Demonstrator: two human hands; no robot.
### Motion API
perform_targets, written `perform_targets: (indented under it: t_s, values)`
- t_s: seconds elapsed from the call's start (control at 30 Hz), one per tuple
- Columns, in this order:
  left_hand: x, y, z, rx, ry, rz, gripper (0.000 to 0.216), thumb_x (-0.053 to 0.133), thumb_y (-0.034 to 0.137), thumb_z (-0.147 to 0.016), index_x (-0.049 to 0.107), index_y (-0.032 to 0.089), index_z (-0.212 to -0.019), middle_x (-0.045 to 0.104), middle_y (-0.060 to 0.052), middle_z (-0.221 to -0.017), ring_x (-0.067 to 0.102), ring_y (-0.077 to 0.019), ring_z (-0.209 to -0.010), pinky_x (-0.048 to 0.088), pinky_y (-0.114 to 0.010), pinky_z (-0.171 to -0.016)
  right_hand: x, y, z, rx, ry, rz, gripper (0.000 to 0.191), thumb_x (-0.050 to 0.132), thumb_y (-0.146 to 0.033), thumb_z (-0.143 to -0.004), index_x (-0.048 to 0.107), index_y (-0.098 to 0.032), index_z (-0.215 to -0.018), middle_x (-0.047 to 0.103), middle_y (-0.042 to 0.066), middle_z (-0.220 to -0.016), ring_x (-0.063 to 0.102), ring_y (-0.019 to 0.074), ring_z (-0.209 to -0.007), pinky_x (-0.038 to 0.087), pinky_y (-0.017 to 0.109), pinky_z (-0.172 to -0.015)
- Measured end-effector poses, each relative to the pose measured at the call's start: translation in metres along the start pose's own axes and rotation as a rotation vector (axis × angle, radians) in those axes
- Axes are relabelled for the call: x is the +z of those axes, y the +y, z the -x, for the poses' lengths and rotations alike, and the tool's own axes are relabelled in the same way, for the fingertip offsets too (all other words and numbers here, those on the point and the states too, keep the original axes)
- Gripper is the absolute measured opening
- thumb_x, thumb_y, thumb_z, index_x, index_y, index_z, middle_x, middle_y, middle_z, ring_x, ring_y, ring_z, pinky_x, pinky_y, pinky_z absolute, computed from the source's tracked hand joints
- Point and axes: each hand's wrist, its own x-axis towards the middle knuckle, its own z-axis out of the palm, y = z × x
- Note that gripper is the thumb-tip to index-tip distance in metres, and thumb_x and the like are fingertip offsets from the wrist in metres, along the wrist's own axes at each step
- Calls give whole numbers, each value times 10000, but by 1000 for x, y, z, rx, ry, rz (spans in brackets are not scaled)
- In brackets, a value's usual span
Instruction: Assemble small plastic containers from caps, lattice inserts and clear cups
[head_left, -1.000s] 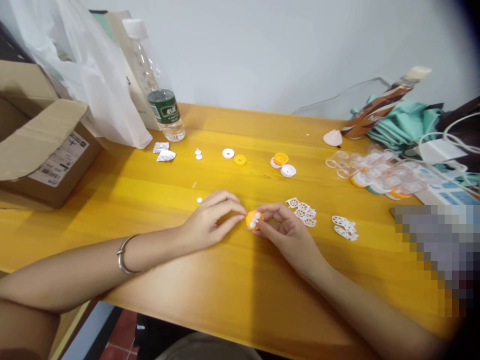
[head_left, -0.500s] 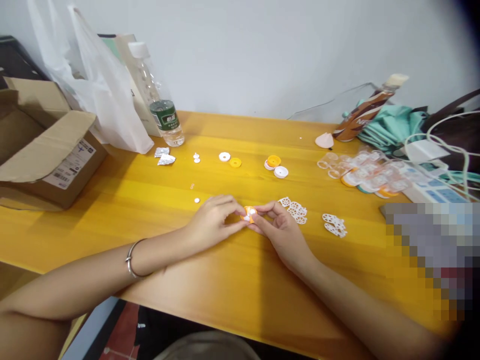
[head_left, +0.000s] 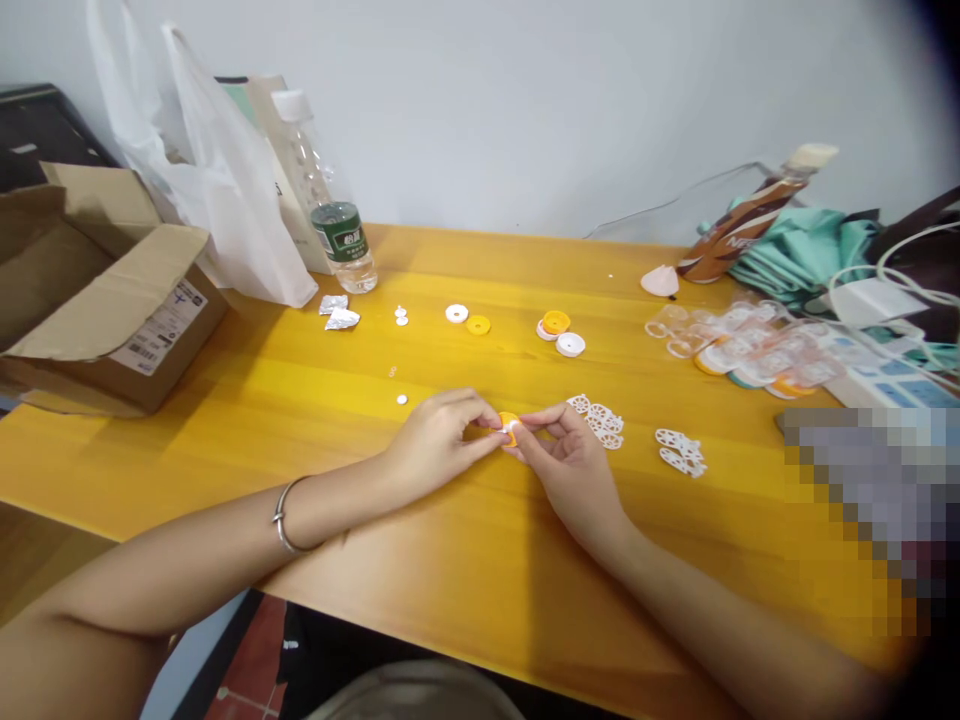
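Observation:
Between my two hands, over the middle of the table, is a small round orange part (head_left: pixel 509 418) with white pieces inside it. My left hand (head_left: pixel 431 435) pinches its left side between thumb and fingertips. On the right side, my right hand (head_left: pixel 570 455) grips it too, the thumb lying across its face. The fingers hide much of the part. Just right of my right hand lie white plastic wheel-like pieces (head_left: pixel 600 420), with a second similar group (head_left: pixel 681 452) further right. A small white disc (head_left: pixel 402 399) rests beyond my left wrist.
Behind the hands lie a white ring (head_left: pixel 457 313), an orange disc (head_left: pixel 478 325), an orange cap (head_left: pixel 556 321) and a white cap (head_left: pixel 570 345). Foil packets (head_left: pixel 343 318), a water bottle (head_left: pixel 345 245) and a cardboard box (head_left: pixel 172 340) stand left. Clear plastic pieces (head_left: pixel 739 335) lie right.
The whole view has shifted slightly, so things appear further right. Within my fingers the orange part has turned, and less of its white inside shows. Both hands keep their grip.

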Motion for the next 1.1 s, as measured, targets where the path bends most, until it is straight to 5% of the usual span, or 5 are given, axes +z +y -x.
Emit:
perform_targets:
  t_s: [0.27,0.93,1.1]
  values:
    - [3,2,-1,186,58,-440,166,536,281,-812,607,151,-737,636,-31,-716,592,-156,-681,377,-284,-638,-1,5,-1,-102,19,98,288,688,-369,-696,454,-214,-758,512,-16,-775,557,113,-714,536,261,-664]
    - [-4,2,1,97,21,-61,94,552,214,-819,620,153,-796,627,-27,-761,580,-129,-725,440,-249,-672,-2,-2,0,-2,-1,38,322,716,-347,-673,455,-216,-808,497,-24,-804,561,96,-705,574,293,-726]
    - [-2,-2,3,181,37,-180,156,507,244,-859,617,158,-790,621,-26,-771,560,-122,-718,401,-254,-665,-4,-2,0,15,-10,-23,315,723,-322,-665,458,-220,-803,504,-40,-777,576,94,-704,573,294,-732]
